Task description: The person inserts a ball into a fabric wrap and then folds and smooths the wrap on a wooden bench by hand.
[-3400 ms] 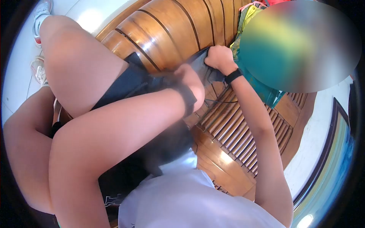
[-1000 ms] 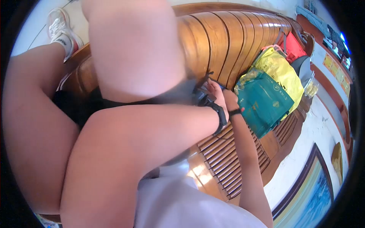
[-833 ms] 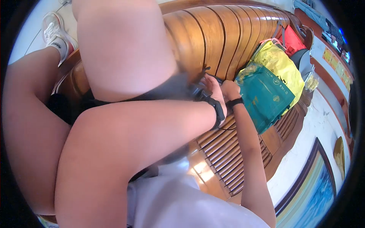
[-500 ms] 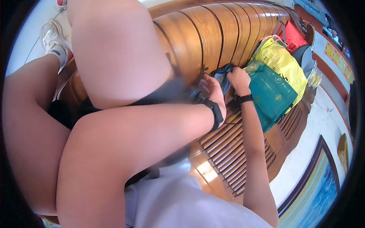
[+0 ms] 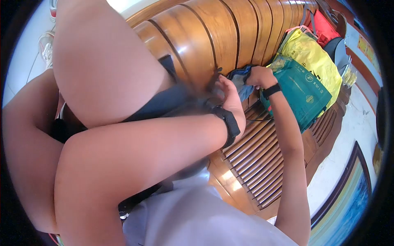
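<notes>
I sit on a wooden bench [image 5: 197, 37] with my bare legs across the left of the view. My right hand [image 5: 257, 76], with a black band on its wrist, is closed on a crumpled blue-grey cloth [image 5: 240, 82] on the bench seat. My left hand [image 5: 227, 93], also with a black wrist strap, lies just left of the cloth, and its fingers pinch the cloth's dark end. The two hands are close together, with the cloth bunched between them. Much of the cloth is hidden behind my left hand and forearm.
A green bag [image 5: 305, 96] lies right beside my right wrist, with a yellow bag [image 5: 314, 57] and a red bag [image 5: 324, 26] behind it. The slatted bench back [image 5: 254, 164] runs below my right arm. White floor and a shoe [image 5: 46, 51] show at far left.
My right hand has drawn the blue-grey cloth up and to the right, away from my left hand, so more of it shows. The view has swung slightly toward the bags.
</notes>
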The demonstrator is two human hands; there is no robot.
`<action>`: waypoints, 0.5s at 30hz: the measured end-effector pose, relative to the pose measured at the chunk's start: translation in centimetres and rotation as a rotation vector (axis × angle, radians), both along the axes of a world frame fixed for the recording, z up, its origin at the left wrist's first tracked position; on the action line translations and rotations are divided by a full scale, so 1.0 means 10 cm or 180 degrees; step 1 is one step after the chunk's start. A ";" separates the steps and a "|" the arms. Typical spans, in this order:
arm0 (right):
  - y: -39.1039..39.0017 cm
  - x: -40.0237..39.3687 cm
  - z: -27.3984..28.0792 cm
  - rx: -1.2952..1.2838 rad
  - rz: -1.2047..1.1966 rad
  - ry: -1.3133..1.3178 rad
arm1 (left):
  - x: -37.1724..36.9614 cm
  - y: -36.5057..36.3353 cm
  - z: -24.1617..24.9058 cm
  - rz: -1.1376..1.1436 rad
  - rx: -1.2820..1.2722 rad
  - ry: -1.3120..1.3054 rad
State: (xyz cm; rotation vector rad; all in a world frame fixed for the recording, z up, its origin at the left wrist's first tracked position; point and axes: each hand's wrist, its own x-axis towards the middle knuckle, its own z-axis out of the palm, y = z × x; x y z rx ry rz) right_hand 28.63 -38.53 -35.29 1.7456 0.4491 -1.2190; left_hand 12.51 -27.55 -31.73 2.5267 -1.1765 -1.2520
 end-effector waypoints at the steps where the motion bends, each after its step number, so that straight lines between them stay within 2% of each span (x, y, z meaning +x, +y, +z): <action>1: -0.07 -0.01 -0.03 0.0074 0.0032 -0.0071 | 0.01 0.00 -0.01 -0.0005 0.0016 -0.0005; 5: -0.56 -0.11 -0.13 0.0024 -0.0136 -0.0159 | 0.01 0.01 0.02 -0.0066 0.0027 -0.0023; 9: -0.56 -0.20 -0.08 0.0074 -0.0199 -0.0260 | -0.03 0.01 -0.02 -0.0061 0.0062 -0.0047; 12: -0.54 -0.16 -0.12 0.0245 0.0563 -0.0339 | -0.05 -0.05 -0.01 -0.0126 0.0156 -0.0099; 15: -0.18 -0.03 -0.11 0.0299 0.0604 -0.0434 | -0.07 -0.02 0.02 -0.0182 0.0383 0.0018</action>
